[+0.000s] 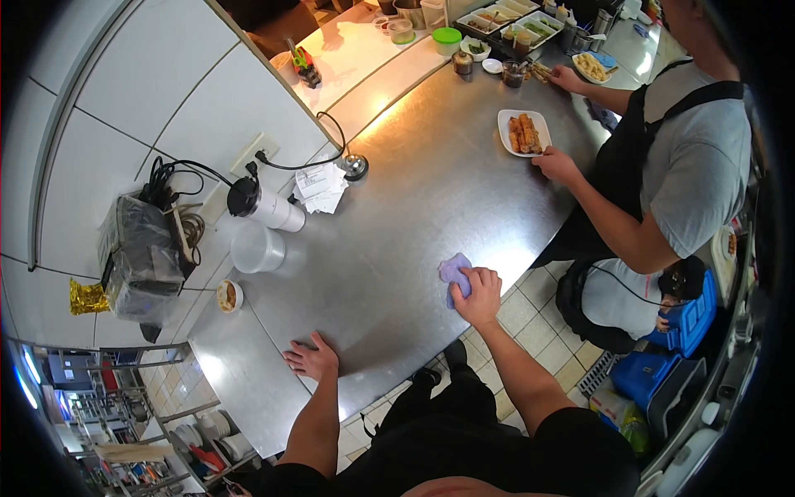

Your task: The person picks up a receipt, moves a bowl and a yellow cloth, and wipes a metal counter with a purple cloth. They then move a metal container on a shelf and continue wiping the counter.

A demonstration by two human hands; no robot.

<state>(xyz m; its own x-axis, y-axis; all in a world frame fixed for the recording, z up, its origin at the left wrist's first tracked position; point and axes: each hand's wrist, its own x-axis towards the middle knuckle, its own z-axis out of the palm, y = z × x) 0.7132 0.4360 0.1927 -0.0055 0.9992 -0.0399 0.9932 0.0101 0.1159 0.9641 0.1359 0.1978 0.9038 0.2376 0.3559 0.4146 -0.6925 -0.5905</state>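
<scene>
My right hand (478,297) grips a crumpled purple cloth (453,272) against the steel counter (373,248), near its front edge. Farther left, my left hand (314,358) rests flat on the same counter with its fingers spread, holding nothing. A small white bowl of food (229,296) stands beyond my left hand, by the wall. Behind it is a translucent plastic tub (257,248), close to a white tumbler with a black lid (267,206).
A co-worker (662,157) at right holds a white plate of rolls (524,133). Paper slips (320,187) and a call bell (355,166) lie by the wall. Condiment trays (513,26) stand at the back. Another person (625,298) crouches near blue bins (642,383).
</scene>
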